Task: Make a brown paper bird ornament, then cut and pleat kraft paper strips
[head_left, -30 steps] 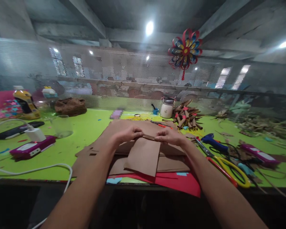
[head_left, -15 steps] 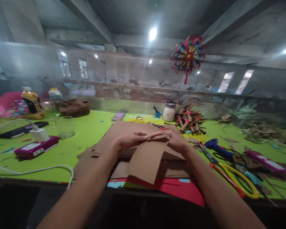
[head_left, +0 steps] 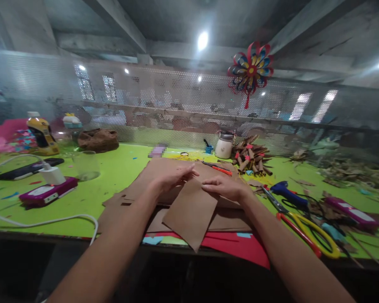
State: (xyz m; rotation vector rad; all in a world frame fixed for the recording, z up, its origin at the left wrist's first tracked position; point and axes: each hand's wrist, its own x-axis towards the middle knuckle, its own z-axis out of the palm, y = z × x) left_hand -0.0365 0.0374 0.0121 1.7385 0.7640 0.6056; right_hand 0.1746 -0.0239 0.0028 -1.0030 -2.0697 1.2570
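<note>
A rectangular piece of brown kraft paper [head_left: 191, 212] is tilted cornerwise in front of me, above a stack of larger brown sheets [head_left: 159, 168]. My right hand [head_left: 224, 186] pinches it at its upper right edge, fingers on top and the thumb hidden. Close to the paper's top corner is my left hand [head_left: 176, 177], its fingers stretched out and apart; I see no grip on the paper there. Beyond my hands, small orange-handled scissors [head_left: 221, 169] lie on the stack.
Large scissors [head_left: 298, 235] with red and yellow handles lie at right, beside a blue glue gun [head_left: 289, 195]. Rolled paper tubes [head_left: 252, 158] are piled behind, near a white jar [head_left: 224, 145]. At left are a purple power strip [head_left: 49, 191] and a clear cup [head_left: 86, 166]. Red paper [head_left: 240, 248] shows at the front edge.
My hands have moved apart from the paper's top edge. The left fingers have straightened and come away, and the paper has turned so that one corner points down toward me.
</note>
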